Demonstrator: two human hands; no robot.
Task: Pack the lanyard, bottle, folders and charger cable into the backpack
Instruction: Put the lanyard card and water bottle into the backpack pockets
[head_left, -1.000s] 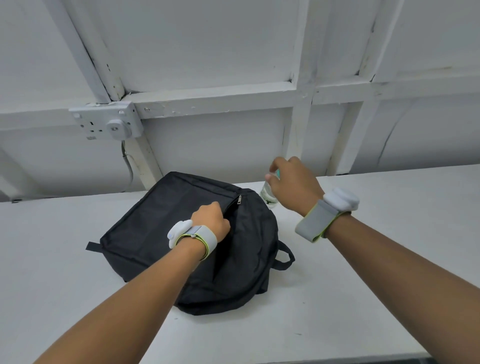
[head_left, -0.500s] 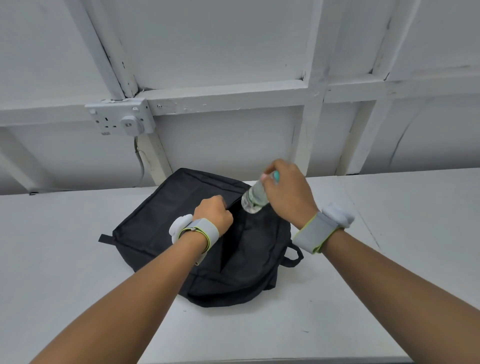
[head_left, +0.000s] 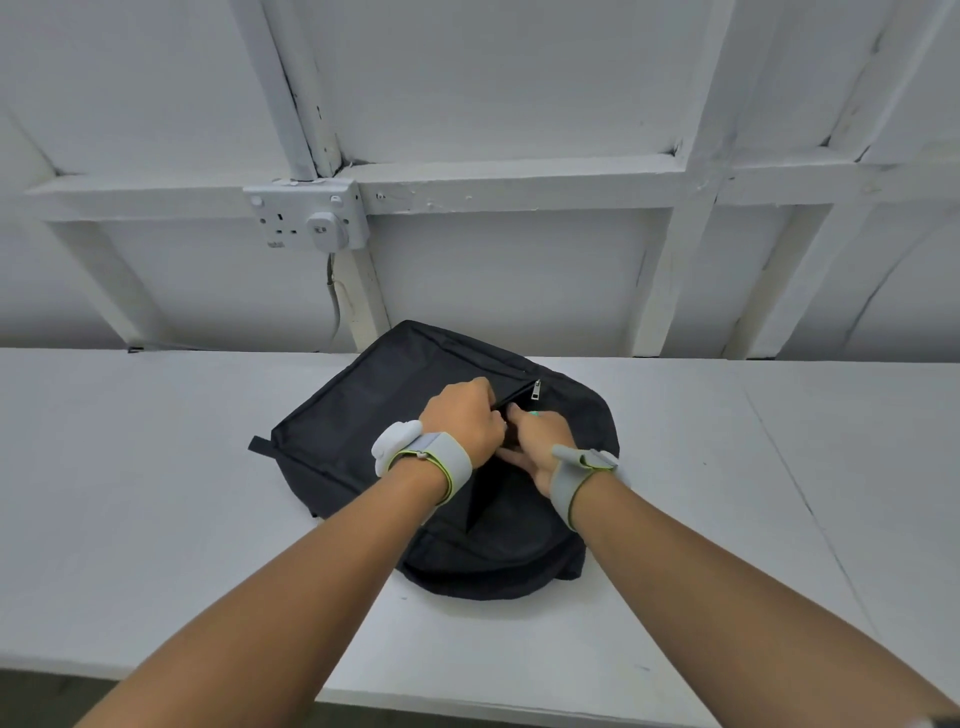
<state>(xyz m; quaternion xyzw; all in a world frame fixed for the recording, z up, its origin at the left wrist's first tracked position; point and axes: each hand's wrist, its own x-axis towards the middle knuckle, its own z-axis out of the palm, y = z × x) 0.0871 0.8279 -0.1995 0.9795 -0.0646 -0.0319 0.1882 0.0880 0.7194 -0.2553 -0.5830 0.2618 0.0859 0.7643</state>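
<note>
A black backpack lies flat on the white table, its zip opening facing up with a metal zip pull at the far end. My left hand grips the left edge of the opening and holds it apart. My right hand is pushed partly into the opening, closed around the bottle; only its teal cap shows above my fingers. The rest of the bottle is hidden inside the bag. No lanyard, folders or charger cable are in view.
A white panelled wall stands right behind the table. A double wall socket with a white plug in it is mounted above the bag, its cable running down behind the table. The table's near edge is close to my body.
My right hand carried the bottle from behind the bag over to the opening and pushed it down inside. My left hand has kept its hold on the opening's edge.
</note>
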